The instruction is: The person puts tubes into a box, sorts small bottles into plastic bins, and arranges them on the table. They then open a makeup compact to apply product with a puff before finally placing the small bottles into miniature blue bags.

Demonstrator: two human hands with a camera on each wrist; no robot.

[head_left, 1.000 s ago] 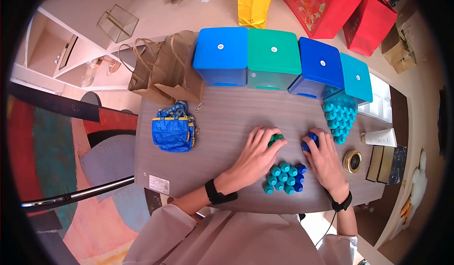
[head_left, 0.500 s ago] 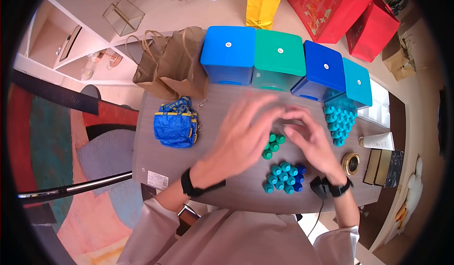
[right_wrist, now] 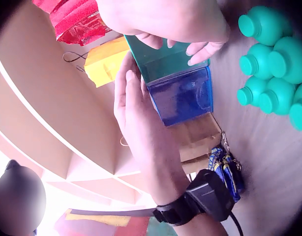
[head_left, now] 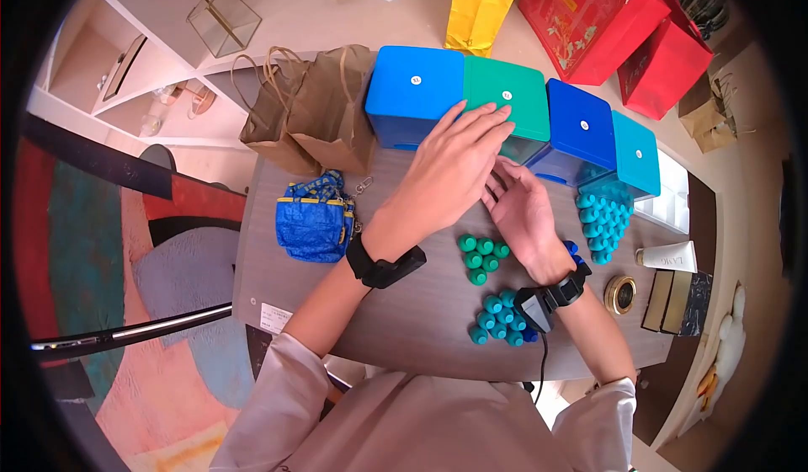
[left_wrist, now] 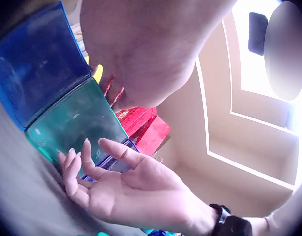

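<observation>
My left hand [head_left: 461,165] lies with straight fingers over the lid of the green box [head_left: 518,93], fingertips at its top. Beside it, my right hand [head_left: 526,211] has its palm turned up and fingers loosely bent near the box's front wall, holding nothing. In the left wrist view the right hand [left_wrist: 136,189] shows in front of the green see-through box [left_wrist: 75,123]. A group of small green bottles [head_left: 482,257] stands on the table below the hands. Closer to me is a group of teal bottles [head_left: 501,316]; dark blue bottles [head_left: 529,336] are partly hidden by the right wrist.
A light blue box [head_left: 417,85], dark blue box [head_left: 581,122] and teal box [head_left: 635,148] flank the green one. More teal bottles [head_left: 604,228] stand at right, near a white tube [head_left: 667,256] and round gold tin [head_left: 621,293]. A blue pouch [head_left: 314,224] and paper bags [head_left: 328,118] are left.
Both hands let go of the green and dark blue bottles and moved up and away from me to the green box. The left hand's fingers straightened over its lid; the right turned palm up.
</observation>
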